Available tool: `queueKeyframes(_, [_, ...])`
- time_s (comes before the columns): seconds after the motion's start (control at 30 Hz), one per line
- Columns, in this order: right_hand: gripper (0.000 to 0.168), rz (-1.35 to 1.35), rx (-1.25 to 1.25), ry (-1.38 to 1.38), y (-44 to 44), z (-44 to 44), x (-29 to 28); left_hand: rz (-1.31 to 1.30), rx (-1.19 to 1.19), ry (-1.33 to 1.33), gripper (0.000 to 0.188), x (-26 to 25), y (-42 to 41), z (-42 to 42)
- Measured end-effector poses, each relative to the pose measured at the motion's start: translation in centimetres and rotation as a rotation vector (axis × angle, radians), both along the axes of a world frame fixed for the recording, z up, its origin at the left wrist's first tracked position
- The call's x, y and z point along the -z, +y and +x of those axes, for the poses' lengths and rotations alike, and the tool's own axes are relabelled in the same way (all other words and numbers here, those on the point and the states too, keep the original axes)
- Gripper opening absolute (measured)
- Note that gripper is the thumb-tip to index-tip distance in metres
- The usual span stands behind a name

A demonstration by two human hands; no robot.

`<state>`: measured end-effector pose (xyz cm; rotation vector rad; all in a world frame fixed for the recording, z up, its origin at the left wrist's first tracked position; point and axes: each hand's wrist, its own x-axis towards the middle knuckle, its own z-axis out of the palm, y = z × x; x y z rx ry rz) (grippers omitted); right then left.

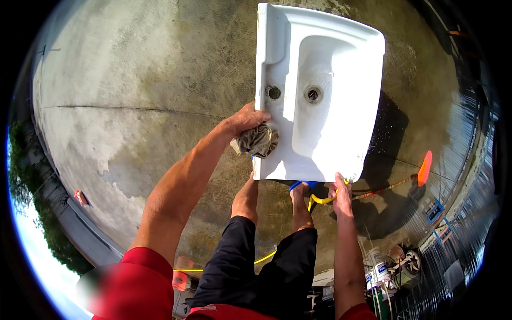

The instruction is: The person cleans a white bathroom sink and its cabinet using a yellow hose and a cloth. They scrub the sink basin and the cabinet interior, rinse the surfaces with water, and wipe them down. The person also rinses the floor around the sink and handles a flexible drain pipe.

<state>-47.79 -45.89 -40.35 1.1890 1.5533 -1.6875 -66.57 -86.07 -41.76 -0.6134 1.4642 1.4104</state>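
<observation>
A white ceramic washbasin (276, 170) is tilted up before me, its drain hole (313, 95) and round tap hole (274, 93) facing the camera. My left hand (249, 117) grips the basin's left rim, thumb over the edge. A crumpled grey-brown cloth (258, 141) is bunched against that rim just below the hand; whether the fingers also hold it is hidden. At the basin's lower right corner, my right hand (342, 196) is closed around a yellow hose (322, 200), its end near the corner.
Wet concrete (192, 80) surrounds the basin. My feet in blue footwear (296, 185) are partly under its lower edge. An orange object (425, 169) lies at right beside a red-patterned cord (384, 188). White buckets (378, 266) and clutter stand lower right, near corrugated metal (464, 228).
</observation>
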Motion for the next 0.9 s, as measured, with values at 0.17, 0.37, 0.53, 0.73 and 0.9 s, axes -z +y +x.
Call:
queueKeyframes(0.17, [0.043,0.025,-0.131,-0.007,-9.0,0.4,0.4,-0.178,-0.148,-0.065,0.033,0.0,-10.3,4.2])
queueKeyframes(0.37, [0.072,0.193,-0.923,0.068,-17.3,-0.7,-1.2,-0.217,-0.186,-0.198,0.026,0.4,-24.2,7.3])
queueKeyframes(0.53, [0.056,0.038,-1.116,0.076,-20.9,-1.4,-4.0,-0.437,-0.249,-0.295,0.037,-3.3,-37.1,8.8])
queueKeyframes(0.73, [0.03,0.005,-1.061,0.433,-17.7,-0.4,-4.6,-0.516,-0.17,-0.052,0.048,-4.3,-33.9,8.2])
queueKeyframes(0.9, [0.029,0.152,-1.268,0.462,-18.4,0.0,-5.7,-0.633,-0.064,0.081,0.067,-6.1,-37.2,15.2])
